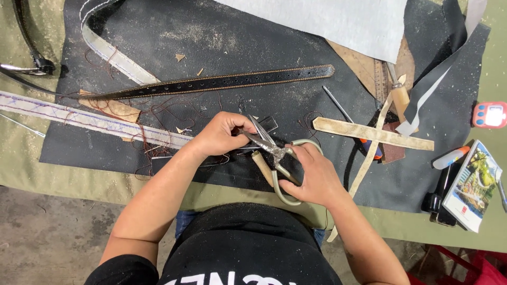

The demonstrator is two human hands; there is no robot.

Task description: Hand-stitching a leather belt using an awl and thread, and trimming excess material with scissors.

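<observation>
My right hand (312,177) grips the handles of large metal scissors (270,146), whose open blades point up and left. My left hand (221,134) pinches a small dark leather piece (268,124) at the blades, over a black work mat (222,37). A wooden-handled tool (261,166) lies under the scissors. A black stitched belt with punched holes (222,83) lies across the mat above my hands.
Tan leather strips (372,133) cross at the right. A white stitched strap (79,119) runs in from the left. Grey sheet (338,21) at top, metal ruler (381,79), booklet (472,184), glue pen (449,157), small red timer (490,114) at the right edge.
</observation>
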